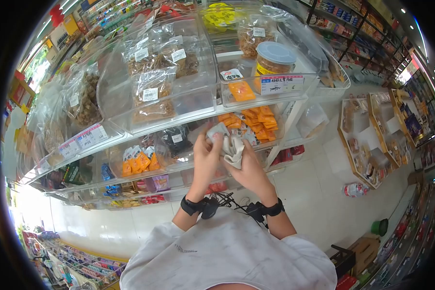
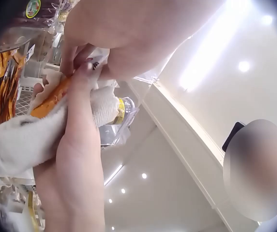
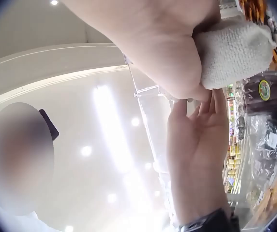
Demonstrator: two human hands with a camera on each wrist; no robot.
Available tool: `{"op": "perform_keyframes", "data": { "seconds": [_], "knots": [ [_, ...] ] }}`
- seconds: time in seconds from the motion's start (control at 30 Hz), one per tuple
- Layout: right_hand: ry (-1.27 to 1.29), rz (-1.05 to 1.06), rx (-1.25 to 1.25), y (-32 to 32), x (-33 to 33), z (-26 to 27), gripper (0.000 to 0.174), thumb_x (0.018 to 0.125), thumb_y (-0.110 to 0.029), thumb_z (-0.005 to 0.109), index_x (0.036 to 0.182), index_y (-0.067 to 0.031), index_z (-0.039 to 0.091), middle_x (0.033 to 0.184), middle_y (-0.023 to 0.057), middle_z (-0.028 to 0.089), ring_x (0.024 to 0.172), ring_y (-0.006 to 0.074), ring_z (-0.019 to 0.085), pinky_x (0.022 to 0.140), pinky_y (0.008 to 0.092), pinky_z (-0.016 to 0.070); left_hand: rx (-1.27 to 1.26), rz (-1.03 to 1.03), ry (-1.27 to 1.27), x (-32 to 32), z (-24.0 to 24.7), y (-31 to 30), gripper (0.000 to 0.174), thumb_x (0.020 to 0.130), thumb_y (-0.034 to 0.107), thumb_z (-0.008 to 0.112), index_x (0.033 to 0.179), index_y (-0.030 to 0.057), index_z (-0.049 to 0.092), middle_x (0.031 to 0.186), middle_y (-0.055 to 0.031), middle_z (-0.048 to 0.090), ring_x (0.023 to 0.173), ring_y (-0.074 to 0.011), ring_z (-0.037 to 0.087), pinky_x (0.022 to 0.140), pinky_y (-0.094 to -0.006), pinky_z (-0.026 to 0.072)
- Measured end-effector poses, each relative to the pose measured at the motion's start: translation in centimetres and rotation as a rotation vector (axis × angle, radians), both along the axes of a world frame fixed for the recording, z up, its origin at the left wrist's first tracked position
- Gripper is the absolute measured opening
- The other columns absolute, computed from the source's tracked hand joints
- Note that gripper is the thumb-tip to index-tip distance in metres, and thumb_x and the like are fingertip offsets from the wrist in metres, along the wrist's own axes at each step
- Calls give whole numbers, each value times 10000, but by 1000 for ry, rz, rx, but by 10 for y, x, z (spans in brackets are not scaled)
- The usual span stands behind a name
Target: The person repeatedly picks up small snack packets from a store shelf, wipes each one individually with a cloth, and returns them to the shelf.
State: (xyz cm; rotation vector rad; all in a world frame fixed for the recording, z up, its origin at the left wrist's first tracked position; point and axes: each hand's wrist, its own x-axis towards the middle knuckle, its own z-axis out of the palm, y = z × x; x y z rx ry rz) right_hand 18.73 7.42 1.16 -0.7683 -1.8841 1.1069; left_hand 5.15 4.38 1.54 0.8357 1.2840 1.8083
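Note:
In the head view my left hand [image 1: 208,153] and right hand [image 1: 250,169] are close together in front of the shelf. The left hand pinches a small snack packet [image 1: 218,129] between thumb and fingers, its pale side up. Orange shows on the packet [image 2: 51,102] in the left wrist view. My right hand grips a crumpled whitish cloth [image 1: 234,152], which hangs round its fingers and lies against the packet. The cloth's [image 3: 237,53] ribbed towel-like texture shows in the right wrist view. My left fingertips meet the right hand there, and the packet is hidden.
Behind the hands, a clear bin of orange packets [image 1: 258,121] sits under the upper shelf. Above it stand a blue-lidded tub [image 1: 275,55] and a price tag [image 1: 281,84]. Bagged dried goods [image 1: 152,92] fill the bin to the left. Dark cables [image 1: 222,197] hang between the wrists.

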Motion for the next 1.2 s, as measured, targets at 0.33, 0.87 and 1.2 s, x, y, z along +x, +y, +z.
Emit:
{"op": "perform_keyframes", "data": {
  "seconds": [0.33, 0.87, 1.2],
  "knots": [
    [387, -221, -733, 16, 8, -22, 597, 1013, -484, 573, 1357, 3, 543, 1244, 51, 614, 1117, 108, 564, 942, 252, 436, 69, -126, -279, -30, 3, 2, 295, 1027, 146, 585, 1234, -64, 583, 1050, -85, 713, 899, -93, 667, 791, -241, 508],
    [189, 39, -654, 3, -2, -34, 515, 858, -227, 810, 1251, 28, 596, 1096, 88, 677, 916, 129, 671, 769, 259, 546, -49, -221, -116, -23, 6, -4, 310, 1024, 205, 607, 1208, -43, 628, 977, -52, 728, 868, -66, 647, 801, -226, 503],
    [429, -210, -523, 12, 2, -16, 328, 962, -273, 702, 1137, 3, 674, 1072, 63, 706, 946, 111, 662, 798, 250, 522, -16, -208, 90, -10, 3, -10, 247, 952, 82, 687, 1170, -32, 667, 1023, -61, 724, 936, -86, 653, 844, -255, 517]
  ]
}}
